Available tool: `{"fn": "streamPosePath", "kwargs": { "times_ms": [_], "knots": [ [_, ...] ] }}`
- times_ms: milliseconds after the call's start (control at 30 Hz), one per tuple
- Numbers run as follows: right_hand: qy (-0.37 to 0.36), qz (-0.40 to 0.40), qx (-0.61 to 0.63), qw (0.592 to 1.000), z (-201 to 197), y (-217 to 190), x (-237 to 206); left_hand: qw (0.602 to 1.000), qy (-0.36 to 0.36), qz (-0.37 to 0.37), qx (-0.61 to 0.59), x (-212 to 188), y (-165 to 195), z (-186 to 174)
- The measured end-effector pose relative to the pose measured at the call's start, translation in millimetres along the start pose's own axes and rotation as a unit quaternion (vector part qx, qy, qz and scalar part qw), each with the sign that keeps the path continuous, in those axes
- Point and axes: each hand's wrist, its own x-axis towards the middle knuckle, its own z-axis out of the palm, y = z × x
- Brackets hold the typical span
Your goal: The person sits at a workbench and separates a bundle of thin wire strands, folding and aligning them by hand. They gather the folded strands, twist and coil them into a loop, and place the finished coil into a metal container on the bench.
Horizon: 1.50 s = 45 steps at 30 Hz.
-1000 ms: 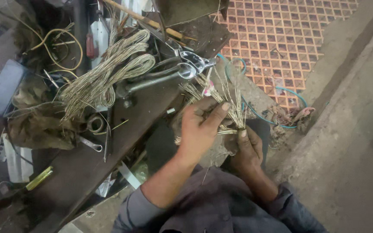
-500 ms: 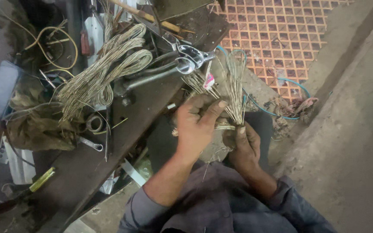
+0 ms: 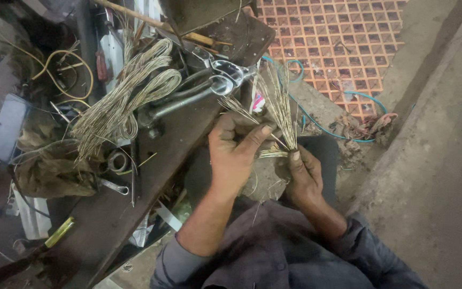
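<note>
A dark, cluttered workbench (image 3: 151,176) is seen along the left, and beyond it a floor of orange patterned tiles (image 3: 338,37) is laid at the upper right, beside a grey concrete strip. One large hank of pale looped wire (image 3: 124,96) is draped over the bench, just left of one long-handled metal tool (image 3: 199,91) with shiny jaws. A flat grey-blue rectangular box (image 3: 7,126) is set at the bench's left edge; any label on it cannot be made out. One blue cable (image 3: 316,115) is trailed across the ground below the tiles. One small wrench (image 3: 114,186) is laid on the bench near its front edge, and one yellow-handled tool (image 3: 60,232) is seen lower left. A small bundle of thin straw-coloured wire strands (image 3: 282,104) is held in front of the bench edge, above the lap; it is fanned out upward and gathered tight at the bottom. The left hand (image 3: 236,152) is closed about the strands, thumb pressed across them. The right hand (image 3: 301,174) is clamped on the gathered base, fingers curled together.
</note>
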Motion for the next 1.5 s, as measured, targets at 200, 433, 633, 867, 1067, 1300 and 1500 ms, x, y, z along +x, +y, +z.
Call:
{"fn": "streamPosePath", "kwargs": {
  "times_ms": [200,433,633,867,1067,1300,1500],
  "knots": [
    [-0.015,-0.015,0.016,1.0,-1.7,2.1,1.9,0.999,-0.023,0.017,-0.026,-1.6,6.2,3.7],
    [0.017,-0.014,-0.032,0.999,-0.2,-5.3,1.3,0.998,-0.037,0.001,-0.044,0.0,11.1,7.6],
    [0.015,-0.012,-0.023,1.0,-3.1,-5.1,2.3,0.993,-0.059,-0.024,-0.099,1.7,12.4,4.5],
    [-0.033,-0.04,-0.001,0.999,-3.1,-7.7,3.0,0.983,-0.117,0.008,-0.139,3.2,12.4,0.5],
    [-0.002,-0.014,-0.003,1.0,-2.7,-6.7,1.5,0.998,-0.055,0.002,-0.026,-0.8,13.6,6.0],
    [0.006,0.006,-0.017,1.0,-7.1,-4.4,-1.0,0.995,-0.006,-0.072,-0.068,7.0,17.4,8.3],
    [-0.011,0.0,0.002,1.0,-7.5,-1.4,-0.9,0.999,0.014,-0.04,0.0,8.6,18.1,15.1]
  ]
}}
